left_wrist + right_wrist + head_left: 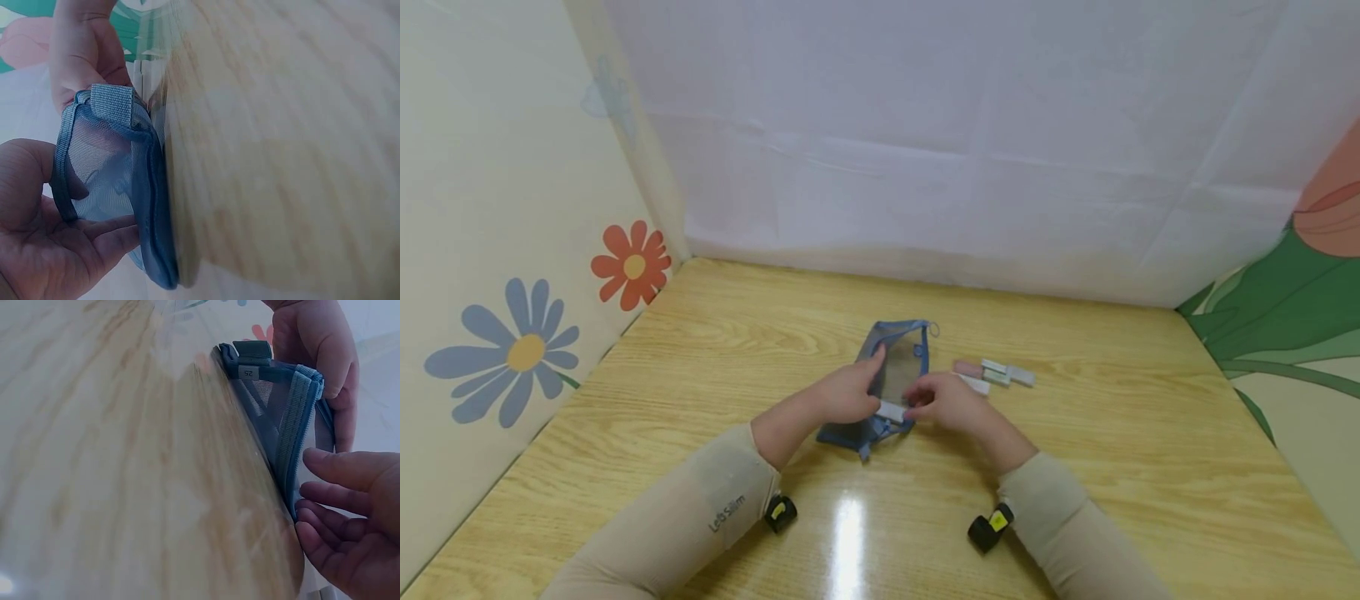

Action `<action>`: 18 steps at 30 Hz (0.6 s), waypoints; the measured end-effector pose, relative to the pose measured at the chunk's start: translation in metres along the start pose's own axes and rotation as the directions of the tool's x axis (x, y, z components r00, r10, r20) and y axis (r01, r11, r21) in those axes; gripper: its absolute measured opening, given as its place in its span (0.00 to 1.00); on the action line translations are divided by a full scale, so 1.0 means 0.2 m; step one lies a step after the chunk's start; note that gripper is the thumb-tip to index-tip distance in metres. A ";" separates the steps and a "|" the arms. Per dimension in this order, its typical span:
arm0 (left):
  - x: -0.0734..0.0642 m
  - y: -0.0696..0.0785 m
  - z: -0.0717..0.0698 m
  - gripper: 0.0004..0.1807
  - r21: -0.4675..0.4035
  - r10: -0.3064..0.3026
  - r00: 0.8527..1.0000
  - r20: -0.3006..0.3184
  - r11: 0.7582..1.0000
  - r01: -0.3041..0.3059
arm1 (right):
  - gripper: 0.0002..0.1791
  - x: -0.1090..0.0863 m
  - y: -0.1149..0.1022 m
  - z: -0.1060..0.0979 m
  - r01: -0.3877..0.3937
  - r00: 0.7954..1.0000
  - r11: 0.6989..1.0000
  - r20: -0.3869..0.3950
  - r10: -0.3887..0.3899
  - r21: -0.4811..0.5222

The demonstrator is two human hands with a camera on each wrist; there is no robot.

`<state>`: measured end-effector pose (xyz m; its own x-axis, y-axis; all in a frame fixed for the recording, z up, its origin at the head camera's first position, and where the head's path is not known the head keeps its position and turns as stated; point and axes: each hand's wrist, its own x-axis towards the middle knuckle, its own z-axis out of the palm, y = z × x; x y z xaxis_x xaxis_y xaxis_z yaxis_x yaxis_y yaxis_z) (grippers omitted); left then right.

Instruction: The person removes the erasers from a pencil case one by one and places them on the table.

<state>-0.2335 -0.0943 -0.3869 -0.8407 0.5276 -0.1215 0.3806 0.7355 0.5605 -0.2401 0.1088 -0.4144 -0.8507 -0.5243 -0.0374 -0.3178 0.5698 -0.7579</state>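
Note:
A blue-edged mesh zip pouch (898,367) lies on the table with its mouth spread. My left hand (852,392) grips its left edge, thumb over the rim and fingers along the outside; the left wrist view shows the mesh (100,169) between thumb and fingers. A small white block (891,411) lies at the near part of the mouth, between the hands. My right hand (951,404) is at the pouch's right side, fingertips right at the block's end. In the right wrist view its fingers (334,497) reach the zip edge (297,419), thumb apart from them.
Right of the pouch, partly behind my right hand, lie several small blocks: a pink one (967,368), a green-and-white one (996,372), a grey one (1021,376) and a white one (976,385). A white sheet (925,167) hangs behind the wooden table (1112,417).

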 end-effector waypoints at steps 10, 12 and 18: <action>0.00 -0.01 0.01 0.48 0.011 0.006 1.000 -0.008 1.000 -0.006 | 0.10 0.02 0.01 0.03 0.084 0.996 0.992 0.048 -0.080 -0.092; 0.01 -0.01 0.01 0.48 0.013 0.009 1.000 -0.008 1.000 -0.009 | 0.10 0.02 0.01 0.03 0.116 0.993 0.985 0.038 -0.112 -0.124; 0.00 -0.01 0.00 0.48 0.012 0.026 1.000 -0.011 1.000 -0.026 | 0.07 0.02 -0.01 0.04 0.116 0.993 0.980 0.028 -0.113 -0.160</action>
<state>-0.2339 -0.0952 -0.3887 -0.8348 0.5418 -0.0975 0.4068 0.7266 0.5537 -0.2403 0.1007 -0.4187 -0.7971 -0.6031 0.0300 -0.4773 0.5987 -0.6432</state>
